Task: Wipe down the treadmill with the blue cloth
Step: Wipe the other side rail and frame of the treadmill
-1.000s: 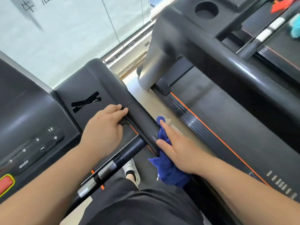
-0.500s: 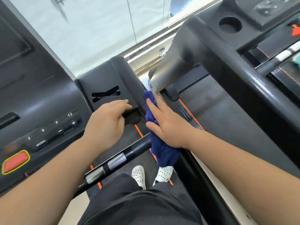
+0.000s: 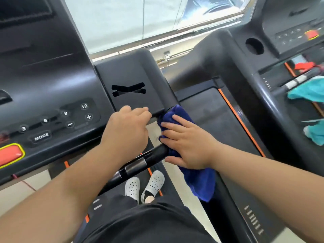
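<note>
The black treadmill console (image 3: 52, 88) fills the left, with its right arm panel (image 3: 133, 81) in the middle. My right hand (image 3: 189, 142) presses the blue cloth (image 3: 198, 179) flat against the right handrail just below that panel; the cloth's lower part hangs down past my wrist. My left hand (image 3: 128, 130) rests curled over the panel's front edge, right beside the cloth, holding no object. A short black and silver grip bar (image 3: 138, 165) runs under both hands.
A second treadmill (image 3: 263, 95) stands close on the right, with a teal cloth (image 3: 308, 92) on its handle. My white shoes (image 3: 145, 186) stand on the belt below. A window wall (image 3: 140, 23) lies ahead. Speed buttons and a red stop button (image 3: 10, 155) sit left.
My right hand slid the blue cloth up the handrail toward the arm panel, then settled just below it. The left hand stayed on the panel edge. The view tilted up.
</note>
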